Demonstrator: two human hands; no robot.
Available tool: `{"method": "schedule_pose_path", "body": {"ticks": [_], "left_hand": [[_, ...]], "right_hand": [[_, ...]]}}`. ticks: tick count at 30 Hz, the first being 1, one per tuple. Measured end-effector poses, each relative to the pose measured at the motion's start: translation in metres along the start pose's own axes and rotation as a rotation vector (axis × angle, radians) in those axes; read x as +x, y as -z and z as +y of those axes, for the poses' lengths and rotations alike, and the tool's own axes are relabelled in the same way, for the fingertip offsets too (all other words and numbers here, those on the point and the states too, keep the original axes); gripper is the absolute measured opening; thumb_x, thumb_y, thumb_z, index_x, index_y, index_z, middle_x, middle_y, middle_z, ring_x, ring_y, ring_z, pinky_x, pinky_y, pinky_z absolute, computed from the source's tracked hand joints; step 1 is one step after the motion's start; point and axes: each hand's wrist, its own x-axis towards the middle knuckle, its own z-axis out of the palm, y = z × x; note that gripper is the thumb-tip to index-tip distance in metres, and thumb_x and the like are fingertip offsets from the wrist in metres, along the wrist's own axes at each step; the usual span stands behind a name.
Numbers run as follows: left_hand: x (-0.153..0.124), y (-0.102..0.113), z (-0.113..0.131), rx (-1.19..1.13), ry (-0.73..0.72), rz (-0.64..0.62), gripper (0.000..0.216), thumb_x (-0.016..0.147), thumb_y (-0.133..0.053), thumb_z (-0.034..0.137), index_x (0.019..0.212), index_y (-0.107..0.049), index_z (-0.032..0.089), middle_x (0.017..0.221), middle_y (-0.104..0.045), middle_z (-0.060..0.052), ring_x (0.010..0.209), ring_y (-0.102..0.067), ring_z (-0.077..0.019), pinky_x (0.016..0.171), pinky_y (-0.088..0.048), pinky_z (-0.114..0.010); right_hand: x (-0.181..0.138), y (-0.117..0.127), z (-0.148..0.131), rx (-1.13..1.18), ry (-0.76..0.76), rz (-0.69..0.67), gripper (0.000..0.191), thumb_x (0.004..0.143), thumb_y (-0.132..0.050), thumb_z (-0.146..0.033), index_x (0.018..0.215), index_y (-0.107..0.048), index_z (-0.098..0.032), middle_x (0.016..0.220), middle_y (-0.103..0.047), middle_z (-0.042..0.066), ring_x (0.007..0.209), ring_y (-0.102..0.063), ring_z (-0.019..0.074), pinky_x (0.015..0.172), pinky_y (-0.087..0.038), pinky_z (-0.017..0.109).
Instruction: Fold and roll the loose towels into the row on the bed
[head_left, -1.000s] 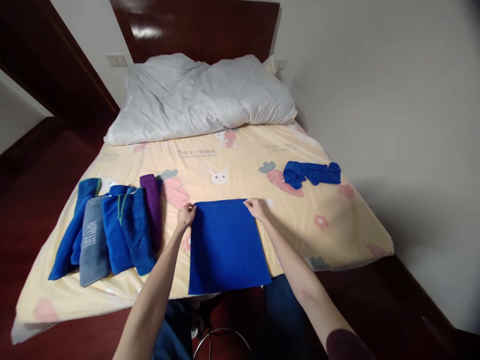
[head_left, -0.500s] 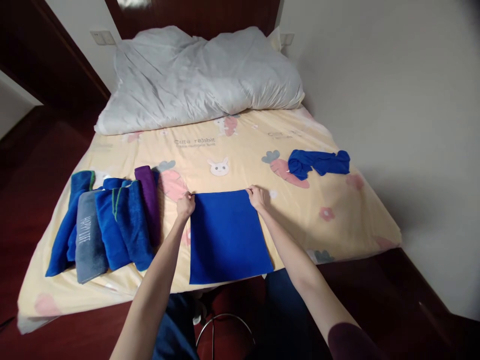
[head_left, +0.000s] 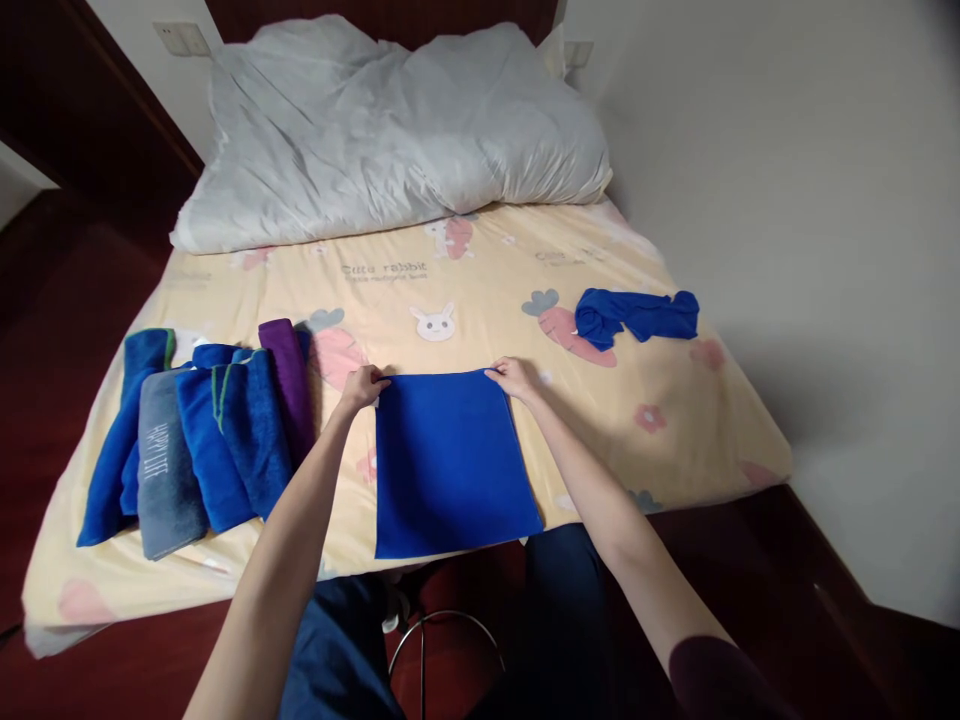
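I see blue cloth (head_left: 450, 460) flat on bed (head_left: 487, 300), near edge, 6 o'clock. My left hand (head_left: 361, 385): grip pinching cloth's far left corner. Right hand (head_left: 511, 377): grip pinching far right corner. Folded towels (head_left: 202, 430) at 9 o'clock, crumpled rag (head_left: 637, 315) at 2 o'clock.

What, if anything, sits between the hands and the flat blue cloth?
Nothing visible. The left hand and right hand each pinch a far corner of the flat blue cloth. Folded towels lie to its left, a crumpled blue cloth to its right, both apart.
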Motion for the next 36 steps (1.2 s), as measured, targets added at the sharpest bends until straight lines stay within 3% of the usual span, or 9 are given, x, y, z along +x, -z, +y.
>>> {"method": "schedule_pose_path", "body": {"ticks": [3,6,9,12,14,19,25,31,36], "left_hand": [[0.003,-0.002,0.002,-0.126,0.077,0.083,0.021,0.087,-0.065,0.030,0.103,-0.068,0.017,0.104,-0.076,-0.009,0.098,-0.070,-0.0235,0.089,-0.053,-0.031],[-0.007,-0.016,0.019,-0.137,0.091,0.262,0.031,0.094,-0.052,0.026,0.121,-0.062,0.016,0.121,-0.071,-0.014,0.116,-0.064,-0.0279,0.101,-0.050,-0.042],[-0.033,-0.040,0.046,-0.016,-0.163,0.415,0.045,0.098,-0.041,0.025,0.141,-0.051,0.016,0.152,-0.049,-0.017,0.146,-0.037,-0.0317,0.120,-0.029,-0.054],[-0.059,-0.065,0.060,0.074,-0.477,0.300,0.055,0.100,-0.039,0.032,0.152,-0.042,0.016,0.165,-0.030,-0.011,0.156,-0.017,-0.0287,0.127,-0.014,-0.052],[-0.066,-0.076,0.056,0.096,-0.481,0.245,0.059,0.100,-0.038,0.039,0.154,-0.039,0.016,0.166,-0.028,-0.010,0.156,-0.013,-0.0292,0.127,-0.012,-0.052],[-0.055,-0.077,0.024,0.060,-0.266,0.321,0.067,0.100,-0.035,0.051,0.157,-0.034,0.015,0.167,-0.022,-0.010,0.156,-0.015,-0.0307,0.127,-0.014,-0.052],[-0.045,-0.077,0.014,0.008,-0.231,0.333,0.071,0.099,-0.036,0.053,0.158,-0.031,0.014,0.168,-0.021,-0.010,0.155,-0.016,-0.0312,0.127,-0.013,-0.051],[-0.046,-0.072,0.021,0.019,-0.225,0.308,0.072,0.098,-0.038,0.050,0.157,-0.032,0.009,0.167,-0.020,-0.014,0.156,-0.011,-0.0316,0.128,-0.008,-0.052],[-0.081,-0.064,0.057,0.035,-0.310,0.314,0.068,0.097,-0.041,0.041,0.156,-0.034,0.007,0.168,-0.015,-0.013,0.156,0.005,-0.0319,0.127,0.001,-0.055]], "right_hand": [[0.009,-0.003,0.001,0.021,-0.047,0.055,0.021,0.084,-0.070,-0.032,0.094,-0.073,-0.014,0.089,-0.077,0.012,0.083,-0.073,0.0242,0.077,-0.059,0.035],[0.006,-0.011,-0.011,-0.060,-0.029,0.156,0.026,0.092,-0.061,-0.032,0.105,-0.074,-0.013,0.104,-0.076,0.018,0.099,-0.071,0.0297,0.092,-0.056,0.043],[-0.021,-0.029,-0.039,-0.283,0.231,0.272,0.039,0.100,-0.048,-0.029,0.132,-0.065,-0.016,0.142,-0.059,0.017,0.134,-0.052,0.0328,0.114,-0.039,0.053],[-0.060,-0.050,-0.059,-0.443,0.545,0.070,0.048,0.104,-0.041,-0.036,0.150,-0.048,-0.024,0.163,-0.034,0.007,0.152,-0.029,0.0282,0.125,-0.022,0.053],[-0.076,-0.057,-0.057,-0.493,0.623,-0.099,0.052,0.104,-0.041,-0.042,0.154,-0.042,-0.026,0.165,-0.030,0.003,0.154,-0.023,0.0244,0.127,-0.017,0.050],[-0.061,-0.033,-0.011,-0.538,0.451,-0.056,0.061,0.105,-0.033,-0.049,0.159,-0.031,-0.021,0.167,-0.024,0.006,0.156,-0.017,0.0240,0.129,-0.009,0.051],[-0.042,-0.016,0.014,-0.536,0.396,0.006,0.061,0.106,-0.026,-0.046,0.161,-0.024,-0.019,0.168,-0.021,0.005,0.157,-0.014,0.0226,0.130,-0.005,0.050],[-0.037,-0.019,0.009,-0.530,0.358,-0.027,0.063,0.105,-0.027,-0.044,0.160,-0.025,-0.013,0.168,-0.021,0.009,0.157,-0.014,0.0252,0.128,-0.003,0.054],[-0.064,-0.033,-0.038,-0.530,0.332,-0.004,0.065,0.104,-0.032,-0.041,0.160,-0.025,-0.009,0.167,-0.019,0.014,0.157,-0.003,0.0344,0.122,0.002,0.069]]}}
